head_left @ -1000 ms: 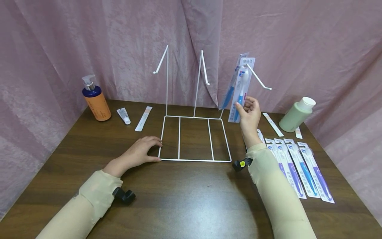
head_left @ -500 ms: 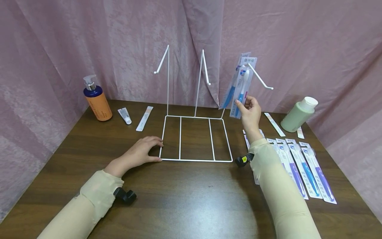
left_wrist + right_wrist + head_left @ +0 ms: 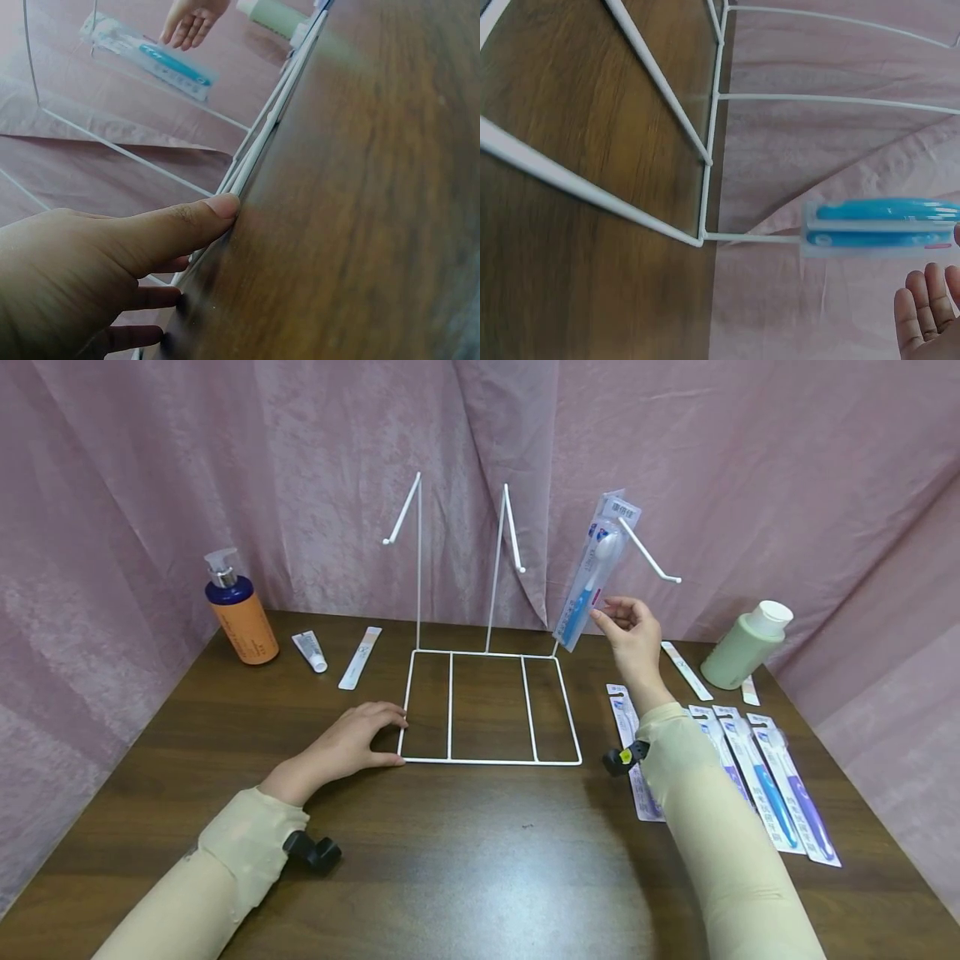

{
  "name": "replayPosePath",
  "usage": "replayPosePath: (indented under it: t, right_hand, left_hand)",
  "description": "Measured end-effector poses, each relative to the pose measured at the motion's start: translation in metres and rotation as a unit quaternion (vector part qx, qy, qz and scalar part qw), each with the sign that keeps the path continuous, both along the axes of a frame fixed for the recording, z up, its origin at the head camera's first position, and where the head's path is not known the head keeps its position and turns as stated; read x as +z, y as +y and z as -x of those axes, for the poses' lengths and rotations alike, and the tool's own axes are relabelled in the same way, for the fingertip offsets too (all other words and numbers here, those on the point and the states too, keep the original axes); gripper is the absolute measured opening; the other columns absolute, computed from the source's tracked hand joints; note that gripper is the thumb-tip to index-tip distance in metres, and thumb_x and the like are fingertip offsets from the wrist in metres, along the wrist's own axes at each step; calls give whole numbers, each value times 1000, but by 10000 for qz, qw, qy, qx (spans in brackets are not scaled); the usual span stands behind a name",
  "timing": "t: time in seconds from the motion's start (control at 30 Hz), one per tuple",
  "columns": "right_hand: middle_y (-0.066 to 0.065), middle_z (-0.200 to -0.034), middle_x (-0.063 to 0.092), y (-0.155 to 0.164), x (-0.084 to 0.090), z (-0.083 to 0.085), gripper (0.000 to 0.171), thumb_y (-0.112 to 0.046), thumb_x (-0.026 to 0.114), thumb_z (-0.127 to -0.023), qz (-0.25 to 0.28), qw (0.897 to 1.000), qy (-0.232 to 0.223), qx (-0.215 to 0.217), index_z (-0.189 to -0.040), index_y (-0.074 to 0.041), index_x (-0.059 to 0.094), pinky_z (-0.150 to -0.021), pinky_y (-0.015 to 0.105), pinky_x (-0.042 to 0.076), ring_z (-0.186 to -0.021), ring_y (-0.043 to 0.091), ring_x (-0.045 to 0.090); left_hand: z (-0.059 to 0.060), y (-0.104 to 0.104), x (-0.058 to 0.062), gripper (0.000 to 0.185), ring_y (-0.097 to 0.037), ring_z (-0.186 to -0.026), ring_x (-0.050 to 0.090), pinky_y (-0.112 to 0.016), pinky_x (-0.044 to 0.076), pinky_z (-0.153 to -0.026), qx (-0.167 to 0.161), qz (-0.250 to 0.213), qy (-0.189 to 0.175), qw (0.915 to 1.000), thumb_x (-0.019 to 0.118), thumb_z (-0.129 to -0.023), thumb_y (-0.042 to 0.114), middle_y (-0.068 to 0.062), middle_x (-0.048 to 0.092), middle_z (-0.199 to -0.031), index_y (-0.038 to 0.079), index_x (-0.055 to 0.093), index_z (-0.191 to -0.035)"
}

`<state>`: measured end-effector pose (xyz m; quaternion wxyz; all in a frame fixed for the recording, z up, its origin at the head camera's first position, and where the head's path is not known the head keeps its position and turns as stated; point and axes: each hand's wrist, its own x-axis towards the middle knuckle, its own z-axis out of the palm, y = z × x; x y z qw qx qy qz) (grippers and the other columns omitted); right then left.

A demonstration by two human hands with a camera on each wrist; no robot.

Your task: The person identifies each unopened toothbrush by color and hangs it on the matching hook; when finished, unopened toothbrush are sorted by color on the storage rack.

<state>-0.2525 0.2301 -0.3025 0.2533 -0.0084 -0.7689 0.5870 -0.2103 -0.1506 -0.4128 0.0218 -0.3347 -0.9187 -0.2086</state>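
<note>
- A staged tabletop set, not a real shop: pink curtain [image 3: 300, 485] drapes all round a dark wood table [image 3: 480, 860].
- Shop-style goods: white wire rack [image 3: 491, 710] with hooks, packaged toothbrushes [image 3: 780, 785] in a row, pump bottle [image 3: 238, 610], green bottle [image 3: 746, 647].

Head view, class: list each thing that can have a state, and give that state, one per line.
Toothbrush packs: hanging on the right hook, tilted.
Right hand: open, just off the packs.
Left hand: flat on the table, thumb against the wire rack.
Pump bottle: upright.
Green bottle: upright, capped.
</note>
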Motion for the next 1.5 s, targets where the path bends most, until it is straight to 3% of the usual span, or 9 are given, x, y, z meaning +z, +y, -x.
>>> replayPosePath:
  t: [0.3, 0.53, 0.7, 1.03, 1.17, 1.33, 1.5]
  right_hand:
    - [-23, -81, 59, 32, -9, 4, 40, -14, 72, -86, -846, 9963, -161, 1, -119, 5, 59, -73, 10, 44, -77, -6, 57]
    - [-25, -85, 59, 48, 3, -13, 33, -19, 71, -87, -1266, 9912, -370, 121, -116, -9, 60, -74, 7, 46, -81, -6, 58]
    - [-29, -83, 59, 59, 7, -23, 33, -22, 73, -86, -1551, 9873, -350, 53, -115, -11, 62, -73, 5, 45, -79, -9, 58]
    - [-31, -84, 60, 90, 12, -46, 27, -12, 71, -86, -2046, 9784, -184, 247, -109, -23, 61, -68, 3, 44, -74, -11, 57]
    - [-34, -84, 60, 105, 17, -57, 29, -13, 71, -86, -2222, 9739, -392, 234, -107, -29, 59, -68, 2, 44, -75, -13, 57]
    - [-38, -84, 59, 121, 24, -72, 28, -16, 71, -87, -2443, 9675, -616, 232, -107, -31, 59, -67, 2, 44, -75, -16, 57]
    - [-39, -86, 59, 138, 27, -88, 23, -16, 72, -86, -2640, 9615, -738, 180, -106, -23, 63, -63, 3, 42, -73, -15, 55]
  left_hand:
    - [1, -1, -2, 49, -35, -123, 52, -56, 39, -103, -1, -4, 32, 10000, 80, -75, 33, -14, 60, -127, 5, 65, -113]
    - [2, -1, -1, 49, -35, -124, 51, -56, 38, -104, 4, 3, -12, 10000, 80, -76, 33, -14, 60, -128, 5, 65, -114]
    - [2, -1, 0, 49, -35, -124, 51, -56, 38, -104, 22, -1, -16, 10000, 80, -76, 33, -14, 60, -129, 6, 65, -114]
    - [1, 0, -1, 49, -34, -124, 51, -56, 38, -104, 26, 8, -26, 10000, 80, -76, 33, -13, 59, -129, 6, 65, -114]
    - [1, 0, -1, 49, -34, -124, 52, -56, 39, -103, -15, -29, -19, 10000, 80, -76, 33, -13, 60, -128, 6, 65, -114]
    - [1, -1, 0, 49, -35, -124, 52, -56, 39, -103, -28, -32, -15, 10000, 80, -76, 32, -14, 60, -128, 5, 65, -114]
    - [2, -1, 0, 49, -35, -123, 52, -56, 39, -102, -42, -16, 11, 10000, 80, -76, 32, -14, 60, -127, 5, 65, -114]
